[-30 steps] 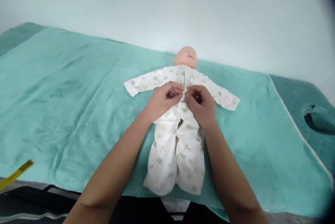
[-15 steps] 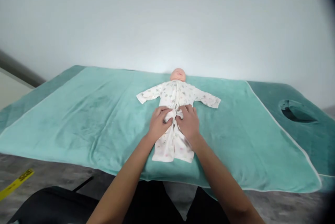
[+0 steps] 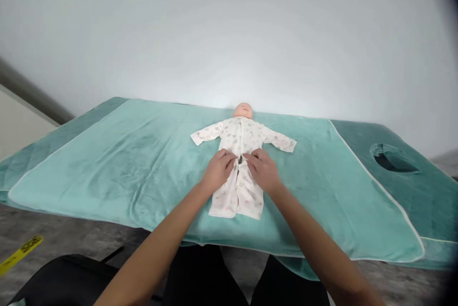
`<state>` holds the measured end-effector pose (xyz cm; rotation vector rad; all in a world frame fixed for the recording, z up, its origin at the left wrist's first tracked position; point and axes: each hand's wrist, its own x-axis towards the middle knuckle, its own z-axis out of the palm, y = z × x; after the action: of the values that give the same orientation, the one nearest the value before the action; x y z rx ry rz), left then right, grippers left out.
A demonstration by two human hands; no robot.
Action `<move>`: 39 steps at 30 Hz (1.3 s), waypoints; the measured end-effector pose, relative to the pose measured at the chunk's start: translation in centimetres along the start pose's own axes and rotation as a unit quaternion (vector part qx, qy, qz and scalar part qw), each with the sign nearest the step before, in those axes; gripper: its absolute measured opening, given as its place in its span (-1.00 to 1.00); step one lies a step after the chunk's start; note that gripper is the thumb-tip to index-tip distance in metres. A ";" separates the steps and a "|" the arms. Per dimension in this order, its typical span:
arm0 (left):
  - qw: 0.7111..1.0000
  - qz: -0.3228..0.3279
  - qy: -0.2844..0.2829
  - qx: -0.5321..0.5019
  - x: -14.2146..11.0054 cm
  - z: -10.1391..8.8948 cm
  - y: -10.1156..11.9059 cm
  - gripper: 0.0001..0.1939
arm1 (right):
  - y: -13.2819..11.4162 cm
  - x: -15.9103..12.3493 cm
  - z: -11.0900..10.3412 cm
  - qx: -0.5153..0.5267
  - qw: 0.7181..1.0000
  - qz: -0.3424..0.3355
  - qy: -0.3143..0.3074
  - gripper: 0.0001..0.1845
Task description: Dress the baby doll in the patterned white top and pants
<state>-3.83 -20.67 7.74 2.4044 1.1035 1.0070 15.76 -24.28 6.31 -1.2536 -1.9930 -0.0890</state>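
Observation:
A baby doll (image 3: 243,110) lies on its back, dressed in a white patterned romper (image 3: 240,133) with its sleeves spread wide and its legs pointing at me. At the crotch, my left hand (image 3: 219,168) pinches the left edge of the romper's front opening. Across from it, my right hand (image 3: 263,168) pinches the right edge. A small dark gap shows between the two edges, just below my fingertips. Above my hands the front placket looks closed; the legs lie flat below.
The doll rests on a light green blanket (image 3: 171,129) over a darker green padded bed (image 3: 372,139). An oval hole (image 3: 395,160) is in the bed at the right. A white wall (image 3: 229,29) stands behind. A black seat (image 3: 60,282) and yellow floor tape (image 3: 21,254) are at lower left.
My fingers have drawn up from lying over the folded crotch cloth into pinches on the two edges. The folded cloth has flattened. The camera view has shifted slightly.

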 end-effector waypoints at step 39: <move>0.917 -0.224 0.108 0.312 3.0 -3.3 -18.7 -0.56 | 17.7 0.7 -2.5 -0.126 0.928 0.307 0.170 -0.66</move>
<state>-14.87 -6.20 1.58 2.3016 2.2145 0.8565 31.03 -15.73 2.79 -1.8360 -1.2564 -0.2412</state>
